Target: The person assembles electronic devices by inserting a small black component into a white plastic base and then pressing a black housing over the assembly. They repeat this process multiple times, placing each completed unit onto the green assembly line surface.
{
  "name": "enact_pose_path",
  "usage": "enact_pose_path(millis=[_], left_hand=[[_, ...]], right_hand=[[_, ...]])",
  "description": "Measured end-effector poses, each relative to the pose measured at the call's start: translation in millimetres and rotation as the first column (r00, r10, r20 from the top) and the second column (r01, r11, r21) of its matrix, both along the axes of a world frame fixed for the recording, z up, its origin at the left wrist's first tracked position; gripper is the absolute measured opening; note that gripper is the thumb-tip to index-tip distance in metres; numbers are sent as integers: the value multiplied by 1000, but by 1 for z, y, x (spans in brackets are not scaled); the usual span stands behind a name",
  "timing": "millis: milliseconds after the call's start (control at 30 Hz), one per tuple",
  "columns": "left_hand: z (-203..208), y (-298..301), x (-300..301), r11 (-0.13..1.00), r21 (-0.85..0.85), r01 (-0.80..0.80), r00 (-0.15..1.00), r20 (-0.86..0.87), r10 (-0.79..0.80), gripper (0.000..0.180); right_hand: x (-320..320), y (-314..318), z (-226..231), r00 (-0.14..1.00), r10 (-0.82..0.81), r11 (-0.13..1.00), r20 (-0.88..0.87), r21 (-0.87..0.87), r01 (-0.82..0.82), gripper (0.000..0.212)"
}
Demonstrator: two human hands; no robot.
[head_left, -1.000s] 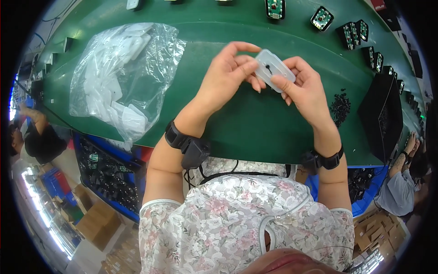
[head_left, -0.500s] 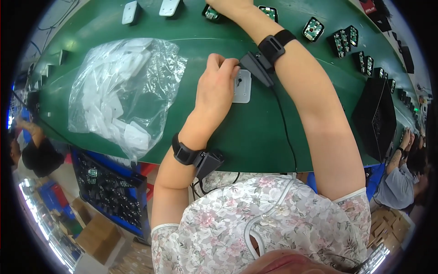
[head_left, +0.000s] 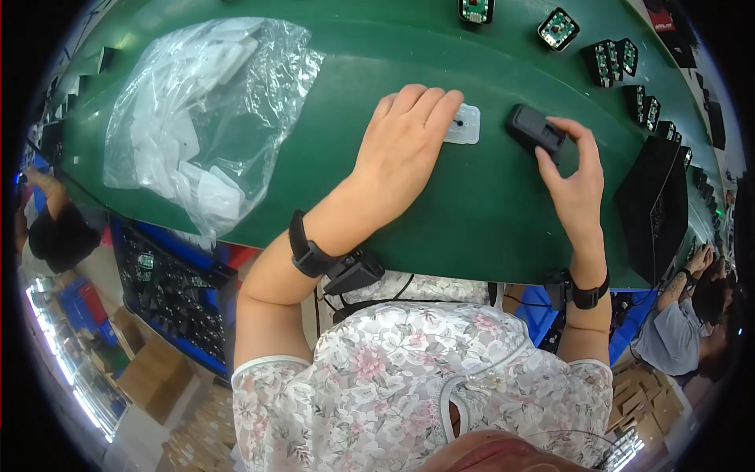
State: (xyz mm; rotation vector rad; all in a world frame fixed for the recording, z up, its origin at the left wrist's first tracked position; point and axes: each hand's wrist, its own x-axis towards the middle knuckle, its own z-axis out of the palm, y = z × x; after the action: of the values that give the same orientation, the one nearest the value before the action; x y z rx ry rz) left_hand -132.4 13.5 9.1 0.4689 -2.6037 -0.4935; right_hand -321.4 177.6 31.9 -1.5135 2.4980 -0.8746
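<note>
My left hand (head_left: 409, 145) is over the middle of the table, its fingers close together and curled down at the left edge of a translucent white plastic plate (head_left: 470, 130). A small dark spot shows on the plate; my fingers hide its left part and my left thumb. To the right, my right hand (head_left: 578, 169) pinches a black plastic housing (head_left: 535, 128) between thumb and forefinger. The housing is a rounded rectangular block with a recess near my fingers. A gap of green table lies between plate and housing.
A clear plastic bag (head_left: 208, 126) of white plates lies to the left. Black housings with green circuit boards (head_left: 558, 30) stand along the far right. Near the right edge is a black box (head_left: 653, 208). Black straps with devices (head_left: 354, 271) are on my wrists. Other people sit at both sides.
My right hand has come back from the far side to the near right, now with a black housing. My left hand and the white plate have shifted right. The view has tilted slightly.
</note>
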Motion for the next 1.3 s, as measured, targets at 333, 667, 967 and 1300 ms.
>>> enact_pose_path(millis=[333, 667, 967, 1300], left_hand=[[6, -16, 23, 923, 369, 111, 980, -195, -40, 52], [-11, -15, 28, 951, 276, 140, 987, -116, -112, 57], [-10, 3, 23, 997, -29, 77, 996, -43, -78, 53], [-3, -75, -30, 819, 544, -183, 946, -130, 297, 22]], right_hand=[[32, -42, 9, 928, 372, 922, 9, -121, -368, 43], [37, -56, 0, 899, 438, 897, -17, -61, -438, 44], [34, -55, 3, 879, 476, 879, -7, -25, -476, 45], [-40, -49, 18, 973, 72, 987, 220, -157, -38, 25]])
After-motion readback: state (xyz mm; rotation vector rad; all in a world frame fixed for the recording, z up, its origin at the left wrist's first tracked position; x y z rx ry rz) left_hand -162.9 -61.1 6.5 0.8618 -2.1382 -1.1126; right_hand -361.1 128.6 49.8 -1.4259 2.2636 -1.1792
